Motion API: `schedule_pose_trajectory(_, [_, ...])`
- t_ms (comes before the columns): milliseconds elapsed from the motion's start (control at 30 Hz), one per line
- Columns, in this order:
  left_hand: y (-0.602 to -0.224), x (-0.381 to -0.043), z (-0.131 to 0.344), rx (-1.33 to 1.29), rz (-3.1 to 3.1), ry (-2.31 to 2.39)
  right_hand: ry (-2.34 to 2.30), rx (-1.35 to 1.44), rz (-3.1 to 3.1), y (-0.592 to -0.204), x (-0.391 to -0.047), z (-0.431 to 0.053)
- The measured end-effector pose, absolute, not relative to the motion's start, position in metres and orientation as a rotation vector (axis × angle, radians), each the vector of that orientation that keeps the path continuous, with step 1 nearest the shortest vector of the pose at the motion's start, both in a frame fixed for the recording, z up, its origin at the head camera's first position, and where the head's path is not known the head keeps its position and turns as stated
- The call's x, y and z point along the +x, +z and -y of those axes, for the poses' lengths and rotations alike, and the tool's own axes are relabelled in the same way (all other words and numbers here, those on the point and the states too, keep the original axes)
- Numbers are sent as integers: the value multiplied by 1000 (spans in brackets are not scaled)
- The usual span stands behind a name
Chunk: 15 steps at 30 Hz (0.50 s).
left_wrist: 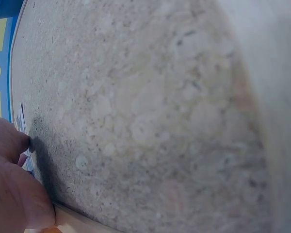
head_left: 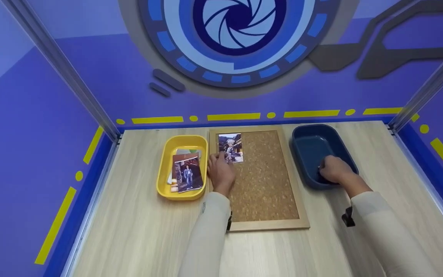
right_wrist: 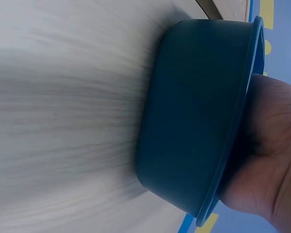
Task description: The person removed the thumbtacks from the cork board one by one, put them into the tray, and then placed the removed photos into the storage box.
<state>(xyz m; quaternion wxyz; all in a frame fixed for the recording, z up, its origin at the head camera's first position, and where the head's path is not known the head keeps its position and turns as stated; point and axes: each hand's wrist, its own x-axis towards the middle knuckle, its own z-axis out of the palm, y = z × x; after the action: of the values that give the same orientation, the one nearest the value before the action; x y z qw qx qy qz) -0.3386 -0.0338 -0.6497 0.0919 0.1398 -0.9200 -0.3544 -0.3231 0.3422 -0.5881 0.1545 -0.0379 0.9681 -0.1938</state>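
Observation:
A photo [head_left: 230,147] of a person in a headdress lies at the top left of the wood-framed cork board [head_left: 267,173]. My left hand [head_left: 221,173] rests on its lower left part, fingertips touching the print. In the left wrist view the thumb [left_wrist: 12,141] shows close to the photo's edge. My right hand [head_left: 335,169] reaches down into the front part of the dark blue bin [head_left: 310,142]. Its fingers point down inside; the bin wall hides them in the right wrist view, so what they touch cannot be made out.
Left of the board stands a yellow bin [head_left: 164,173] holding several photos [head_left: 189,175], overlapping one another. All of it sits on a pale wooden table [head_left: 137,231]. Blue printed walls [head_left: 90,77] with metal corner posts enclose the left, back and right sides.

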Motion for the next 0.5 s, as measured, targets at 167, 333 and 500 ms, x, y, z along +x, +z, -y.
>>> schedule_pose_trajectory(167, [-651, -339, 34, 417, 2745, -1048, -561, -137, -2783, -587, -322, -341])
schedule_pose_trajectory(333, [-649, -338, 34, 412, 2753, -1061, -566, -144, -2792, -582, -320, -341])
schedule_pose_trajectory(500, [-646, -336, 34, 407, 2762, -1064, -568, -166, -2832, -578, -320, -342])
